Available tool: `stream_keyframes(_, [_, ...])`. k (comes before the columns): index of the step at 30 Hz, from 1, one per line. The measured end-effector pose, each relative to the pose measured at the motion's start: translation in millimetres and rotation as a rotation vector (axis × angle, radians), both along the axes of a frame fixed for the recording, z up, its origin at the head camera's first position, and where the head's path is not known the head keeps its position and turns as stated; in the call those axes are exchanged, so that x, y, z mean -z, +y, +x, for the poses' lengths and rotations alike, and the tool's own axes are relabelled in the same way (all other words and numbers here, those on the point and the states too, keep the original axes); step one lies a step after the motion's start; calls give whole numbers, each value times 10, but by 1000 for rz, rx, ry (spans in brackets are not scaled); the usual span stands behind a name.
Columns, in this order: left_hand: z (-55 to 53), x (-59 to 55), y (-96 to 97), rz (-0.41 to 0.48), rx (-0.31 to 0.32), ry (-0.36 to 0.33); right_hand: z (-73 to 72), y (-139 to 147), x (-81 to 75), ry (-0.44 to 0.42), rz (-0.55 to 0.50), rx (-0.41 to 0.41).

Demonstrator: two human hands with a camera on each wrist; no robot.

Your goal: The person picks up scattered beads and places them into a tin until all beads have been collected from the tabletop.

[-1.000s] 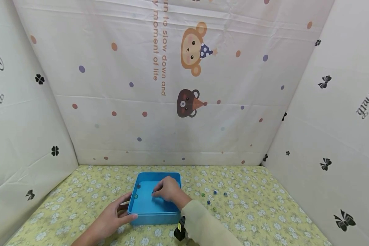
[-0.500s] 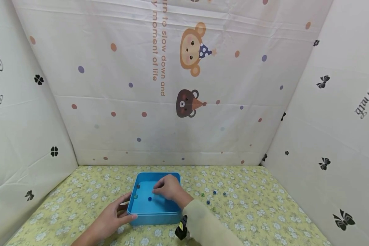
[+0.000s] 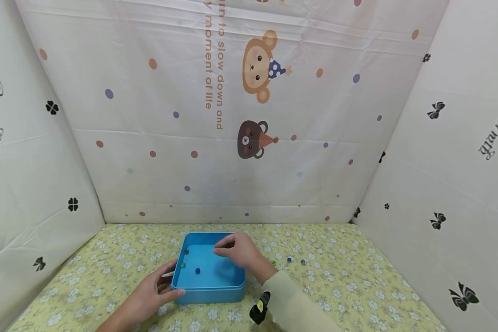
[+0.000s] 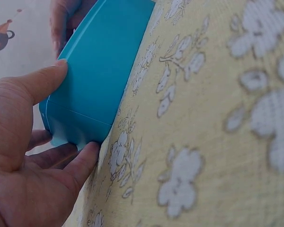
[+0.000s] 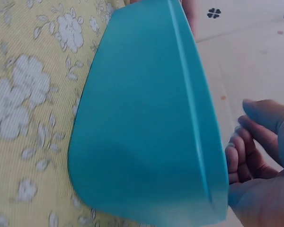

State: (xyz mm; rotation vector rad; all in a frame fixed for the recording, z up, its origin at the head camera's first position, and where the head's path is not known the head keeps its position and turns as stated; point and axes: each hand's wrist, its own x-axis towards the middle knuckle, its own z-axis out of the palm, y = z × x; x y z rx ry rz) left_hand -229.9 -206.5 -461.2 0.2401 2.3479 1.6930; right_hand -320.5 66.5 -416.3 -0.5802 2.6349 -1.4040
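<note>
A square blue box (image 3: 209, 295) stands on the flowered cloth. My left hand (image 3: 151, 293) holds its near left corner, thumb on the front wall and fingers along the left side; the left wrist view shows this hand (image 4: 42, 146) against the box wall (image 4: 97, 71). Inside lie a dark blue marble (image 3: 197, 271), a greenish marble (image 3: 183, 265) and a dark reddish marble (image 3: 186, 251). Above the box's right side hovers my right hand (image 3: 238, 251), fingers loosely bent, with nothing seen between them. In the right wrist view, thumb and forefinger of that hand (image 5: 260, 146) stand slightly apart.
Right of the box, a green marble (image 3: 274, 263) and two blue marbles, one (image 3: 290, 260) beside the other (image 3: 303, 262), lie on the cloth (image 3: 348, 286). My right forearm covers part of that area. Printed fabric walls (image 3: 216, 175) enclose the back and sides.
My right hand let go of the dark blue marble, which rolled left and nearer on the box floor. That hand then rose and drew back to the right. The left hand stayed put.
</note>
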Motion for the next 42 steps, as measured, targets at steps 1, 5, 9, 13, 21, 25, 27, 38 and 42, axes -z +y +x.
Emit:
stream_keyframes(1, [-4, 2, 2, -1, -4, -3, -2, 29, 6, -1, -14, -1])
stream_keyframes(5, [-12, 6, 5, -6, -19, -14, -4, 136, 23, -25, -78, -1])
stream_keyframes(9, [-8, 0, 4, -10, -21, -15, 14, 222, 10, -37, -126, -11])
stream_keyframes(13, [-11, -5, 5, -3, -14, -20, 53, 302, -2, -24, -156, -18])
stream_keyframes(21, [-19, 8, -8, 9, -1, -27, 83, 482, 71, 60, -217, -14])
stream_keyframes(25, [-19, 2, -5, 6, 3, -25, 96, 580, 113, 44, -273, 19])
stream_keyframes(27, [-19, -4, -4, 2, 1, -23, 102, 631, 130, 26, -298, 36])
stream_keyframes(38, [-23, -1, -8, 4, 1, -20, 120, 909, 220, 19, -312, 108])
stream_keyframes(42, [-30, 0, -4, -8, -7, -16, 118, 978, 246, 12, -323, 138])
